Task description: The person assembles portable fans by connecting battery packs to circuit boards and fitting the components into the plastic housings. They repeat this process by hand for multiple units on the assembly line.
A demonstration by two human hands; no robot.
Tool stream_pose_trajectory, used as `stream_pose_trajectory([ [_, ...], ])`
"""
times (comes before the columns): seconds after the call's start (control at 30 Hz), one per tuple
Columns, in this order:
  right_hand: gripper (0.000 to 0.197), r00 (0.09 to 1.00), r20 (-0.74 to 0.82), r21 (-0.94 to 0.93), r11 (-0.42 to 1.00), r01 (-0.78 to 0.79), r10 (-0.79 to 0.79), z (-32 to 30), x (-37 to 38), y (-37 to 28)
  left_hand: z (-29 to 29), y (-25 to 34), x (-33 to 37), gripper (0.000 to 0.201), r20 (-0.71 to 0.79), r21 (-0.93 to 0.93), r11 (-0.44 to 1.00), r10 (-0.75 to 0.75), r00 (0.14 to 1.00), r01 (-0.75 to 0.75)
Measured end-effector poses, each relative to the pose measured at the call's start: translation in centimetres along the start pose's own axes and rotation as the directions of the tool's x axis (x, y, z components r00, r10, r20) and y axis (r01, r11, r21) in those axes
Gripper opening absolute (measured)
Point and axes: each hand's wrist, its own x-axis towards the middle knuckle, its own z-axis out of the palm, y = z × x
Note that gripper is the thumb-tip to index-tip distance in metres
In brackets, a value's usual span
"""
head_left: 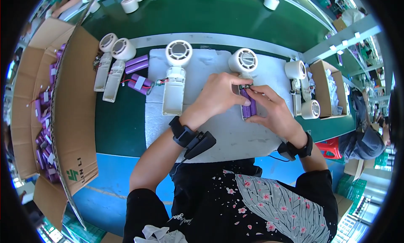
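Both hands are working at one white handheld fan (pixel 244 64) on the grey mat (pixel 219 133) — the left hand (pixel 219 96) and right hand (pixel 273 108) are pinching a purple battery pack (pixel 249 105) into its open handle. A second open fan (pixel 176 75) and loose purple cells (pixel 136 64) are waiting unassembled on the table (pixel 122 125).

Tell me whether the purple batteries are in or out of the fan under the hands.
In: the purple batteries lie inside the open fan handle, between left hand and right hand.

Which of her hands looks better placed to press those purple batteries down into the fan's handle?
Probably the right hand: its fingers already rest on the purple batteries in the open fan handle. The left hand lies over the handle's top end, apparently steadying it.
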Motion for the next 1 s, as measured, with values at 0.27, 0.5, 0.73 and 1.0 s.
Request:
stream_pose_trajectory([
  [0.27,0.069,0.998,0.044,-0.023,0.999,-0.033,0.034,-0.5,0.7,-0.4,1.5,-0.7,0.1,0.054,-0.182,0.113,0.974,0.214,0.960,-0.196],
  [0.5,0.042,0.914,-0.393,-0.172,0.968,-0.185,0.104,-0.2,8.3,4.1,-3.8,3.3,-1.9,0.056,-0.411,0.490,0.871,0.276,0.869,-0.045],
  [0.73,0.037,0.962,-0.274,0.020,1.000,-0.004,0.009,2.3,5.6,6.9,-8.6,2.6,-1.8,0.054,-0.522,0.678,0.630,0.050,0.852,0.379],
  [1.0,0.042,0.967,-0.224,0.338,0.940,-0.037,0.119,2.0,5.3,6.3,-6.7,3.2,1.6,0.046,-0.458,0.510,0.798,-0.065,0.886,0.322],
])
